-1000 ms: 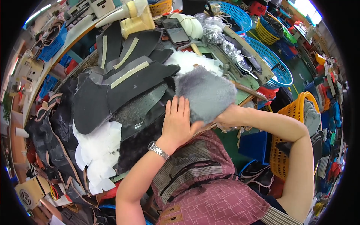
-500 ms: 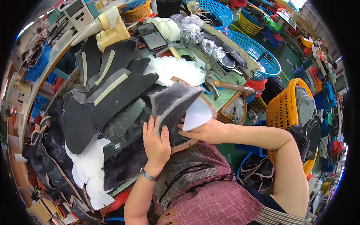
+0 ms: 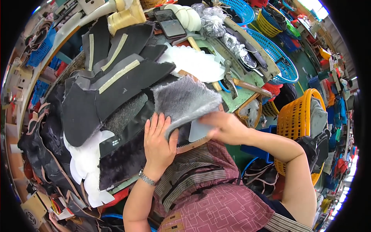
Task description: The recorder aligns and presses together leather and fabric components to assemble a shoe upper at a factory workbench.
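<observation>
A grey fur piece [image 3: 185, 92] lies at the middle of the bench, its pile showing and its near edge curled up. My left hand [image 3: 159, 137] rests flat at its left side, fingers stretched out and thumb by the curled edge. Beside its right edge is my right hand [image 3: 230, 127], smeared by motion, so I cannot see if it grips anything. Between the hands a pale, smooth sheet [image 3: 199, 131] shows, partly covered by the fur and the right fingers. Under my left hand lies dark fur material [image 3: 119, 164].
Black panels with pale strips [image 3: 116, 83] are stacked at left. White scalloped pieces [image 3: 197, 63], a hammer [image 3: 247, 86] and a phone [image 3: 170, 24] lie beyond the fur. A yellow basket [image 3: 295, 116] stands right, blue baskets [image 3: 280, 52] behind.
The fur has turned from showing mostly its dark backing to showing its grey pile. My right hand has moved right, and the pale sheet sits lower. My left hand stays at the fur's left side.
</observation>
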